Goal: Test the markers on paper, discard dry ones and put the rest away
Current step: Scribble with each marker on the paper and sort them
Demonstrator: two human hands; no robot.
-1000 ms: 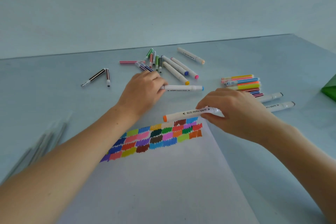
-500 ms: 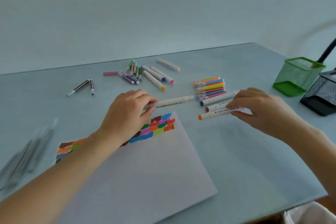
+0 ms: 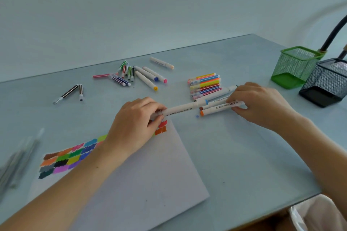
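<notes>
1. The left hand (image 3: 135,124) grips one end of a white blue-capped marker (image 3: 185,108) over the top edge of the paper (image 3: 150,174).
2. The right hand (image 3: 261,105) pinches an orange-capped marker (image 3: 217,108) lying on the table (image 3: 234,155), touching a brown-capped marker (image 3: 213,104).
3. Colour swatches (image 3: 65,159) line the paper's upper edge.
4. Thin striped pens (image 3: 204,85) lie packed side by side just beyond the right hand.
5. A green mesh cup (image 3: 293,66) and a black one (image 3: 326,82) stand at far right.
</notes>
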